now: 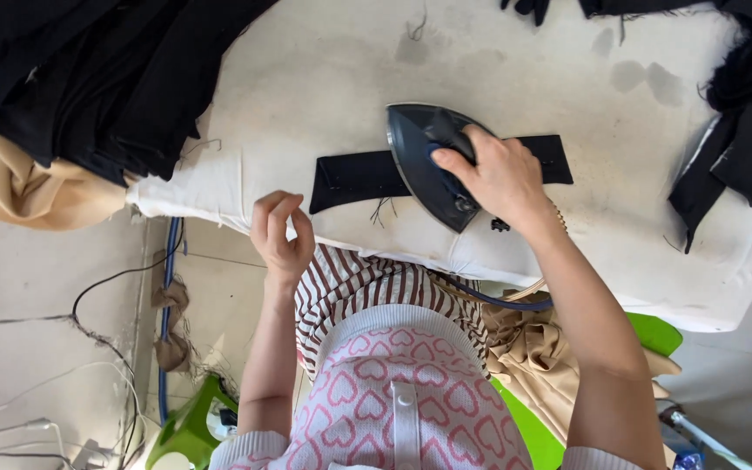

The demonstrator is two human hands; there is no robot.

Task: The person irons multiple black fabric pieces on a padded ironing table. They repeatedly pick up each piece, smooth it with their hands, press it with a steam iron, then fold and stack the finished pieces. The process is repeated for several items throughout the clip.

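— What's nearest the camera?
— A pink cardigan (393, 409) with a heart pattern. Beyond it, the right hand (498, 174) has its fingers clamped round the handle of the iron (424, 161), which sits on a black strip (350, 178) on the white board (324, 70).
— The left hand (280, 231)?
— Hovering at the board's near edge, fingers curled loosely together, holding nothing. Black fabric (89, 78) is piled far left.

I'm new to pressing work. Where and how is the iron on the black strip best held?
By the handle on top of the iron, coming down from above, as the right hand does. The soleplate lies flat on the black strip, so only the handle is free and safe to grip.
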